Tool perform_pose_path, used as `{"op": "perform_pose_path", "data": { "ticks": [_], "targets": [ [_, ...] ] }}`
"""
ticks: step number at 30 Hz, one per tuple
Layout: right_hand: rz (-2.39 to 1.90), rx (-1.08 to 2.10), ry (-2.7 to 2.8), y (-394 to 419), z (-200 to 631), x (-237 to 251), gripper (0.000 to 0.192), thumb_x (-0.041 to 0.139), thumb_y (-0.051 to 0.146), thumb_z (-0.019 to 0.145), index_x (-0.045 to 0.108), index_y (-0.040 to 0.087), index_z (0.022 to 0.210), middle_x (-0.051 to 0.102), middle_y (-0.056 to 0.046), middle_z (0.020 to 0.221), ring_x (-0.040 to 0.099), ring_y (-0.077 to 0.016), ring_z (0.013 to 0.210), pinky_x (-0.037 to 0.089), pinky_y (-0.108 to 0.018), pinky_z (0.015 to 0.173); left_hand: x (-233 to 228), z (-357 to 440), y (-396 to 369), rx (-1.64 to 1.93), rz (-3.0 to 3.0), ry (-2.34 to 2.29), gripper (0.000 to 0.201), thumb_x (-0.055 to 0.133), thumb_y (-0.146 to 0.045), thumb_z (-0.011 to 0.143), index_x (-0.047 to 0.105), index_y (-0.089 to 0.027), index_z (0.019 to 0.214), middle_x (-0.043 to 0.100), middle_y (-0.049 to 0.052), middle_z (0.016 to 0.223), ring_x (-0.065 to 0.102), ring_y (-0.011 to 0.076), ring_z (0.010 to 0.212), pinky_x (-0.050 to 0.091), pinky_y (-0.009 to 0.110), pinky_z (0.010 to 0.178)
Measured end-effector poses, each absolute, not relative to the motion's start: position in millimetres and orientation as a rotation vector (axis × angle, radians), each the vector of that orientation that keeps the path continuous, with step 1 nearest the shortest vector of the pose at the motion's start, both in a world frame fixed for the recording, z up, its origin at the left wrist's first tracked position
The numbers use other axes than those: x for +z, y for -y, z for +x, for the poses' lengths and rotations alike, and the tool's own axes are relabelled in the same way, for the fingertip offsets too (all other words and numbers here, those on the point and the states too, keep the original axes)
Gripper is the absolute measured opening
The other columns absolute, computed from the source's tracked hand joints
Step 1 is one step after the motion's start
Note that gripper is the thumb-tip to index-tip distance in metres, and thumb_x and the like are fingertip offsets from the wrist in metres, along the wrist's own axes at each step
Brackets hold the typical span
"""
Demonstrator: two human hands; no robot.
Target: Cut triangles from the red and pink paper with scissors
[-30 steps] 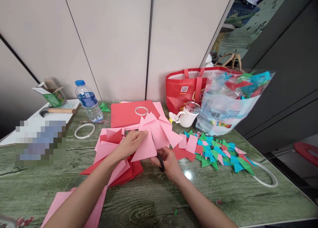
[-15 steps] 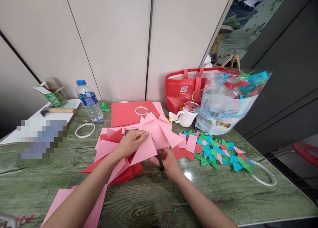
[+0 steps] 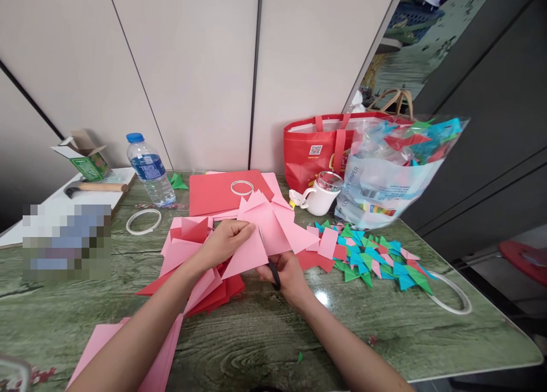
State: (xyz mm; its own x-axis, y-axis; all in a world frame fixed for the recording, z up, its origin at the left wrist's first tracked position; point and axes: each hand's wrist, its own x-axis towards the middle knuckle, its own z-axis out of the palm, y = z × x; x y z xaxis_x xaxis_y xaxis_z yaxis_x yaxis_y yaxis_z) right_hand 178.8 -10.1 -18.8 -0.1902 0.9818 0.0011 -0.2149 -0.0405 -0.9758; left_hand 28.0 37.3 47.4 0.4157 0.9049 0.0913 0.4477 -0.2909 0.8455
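Head view: left hand pinches one pink paper triangle in closed fingers above the surface. Right hand grips what appear to be scissors, mostly hidden. Three white rings lie about; one bottle stands left.

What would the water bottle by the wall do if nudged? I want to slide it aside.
The water bottle stands upright, tall and narrow, so a push near its blue cap would probably tip it. It looks mostly full, so likely fairly heavy; a low push may slide it on the glossy table. On its side it would probably roll.
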Motion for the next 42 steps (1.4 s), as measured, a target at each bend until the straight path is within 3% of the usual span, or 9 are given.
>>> {"op": "perform_pose_path", "data": {
  "ticks": [4,9,15,24,42],
  "targets": [
    [-0.949,1.463,1.16,9.5,178.6,-21.5,0.026,0.074,0.029,0.054,0.055,0.017,0.069,0.063,0.0,0.056,0.056,-0.0146,0.05,0.046,-0.025,0.05,46.3,28.1,-37.6,0.752,1.9,-1.149,0.041,0.039,-0.044,0.082,0.025,-0.018,0.053,0.024,-0.005,0.054,0.022,0.0063,0.047,0.017,0.02,0.042],
    [-0.901,1.437,1.133,9.6,176.6,-20.0,0.034,0.076,0.026,0.05,0.055,0.018,0.076,0.068,-0.004,0.072,0.063,-0.0198,0.067,0.05,-0.029,0.066,45.2,28.4,-38.5,0.749,1.928,-1.114,0.04,0.039,-0.041,0.082,0.024,-0.018,0.052,0.022,-0.005,0.053,0.021,0.0063,0.047,0.017,0.02,0.042],
    [-0.874,1.441,1.092,10.2,175.1,-16.5,0.039,0.076,0.027,0.05,0.054,0.02,0.082,0.069,-0.005,0.079,0.065,-0.0222,0.074,0.051,-0.031,0.07,43.4,28.5,-39.1,0.748,1.911,-1.095,0.04,0.04,-0.041,0.082,0.027,-0.018,0.052,0.023,-0.005,0.053,0.023,0.0061,0.046,0.017,0.02,0.041],
    [-0.96,1.476,1.064,8.8,177.3,-21.6,0.038,0.077,0.027,0.048,0.054,0.018,0.076,0.066,-0.002,0.064,0.06,-0.0166,0.056,0.046,-0.024,0.049,37.7,29.8,-40.9,0.789,1.906,-1.089,0.04,0.04,-0.041,0.082,0.025,-0.018,0.052,0.022,-0.005,0.052,0.021,0.006,0.046,0.016,0.02,0.04],
    [-1.001,1.448,1.11,9.8,177.1,-14.7,0.025,0.074,0.03,0.049,0.055,0.017,0.061,0.063,-0.001,0.052,0.054,-0.0138,0.043,0.04,-0.023,0.041,39.3,28.5,-39.2,0.782,1.873,-1.084,0.041,0.042,-0.043,0.081,0.026,-0.018,0.051,0.024,-0.005,0.052,0.022,0.0058,0.045,0.016,0.02,0.04]
  ]
}}
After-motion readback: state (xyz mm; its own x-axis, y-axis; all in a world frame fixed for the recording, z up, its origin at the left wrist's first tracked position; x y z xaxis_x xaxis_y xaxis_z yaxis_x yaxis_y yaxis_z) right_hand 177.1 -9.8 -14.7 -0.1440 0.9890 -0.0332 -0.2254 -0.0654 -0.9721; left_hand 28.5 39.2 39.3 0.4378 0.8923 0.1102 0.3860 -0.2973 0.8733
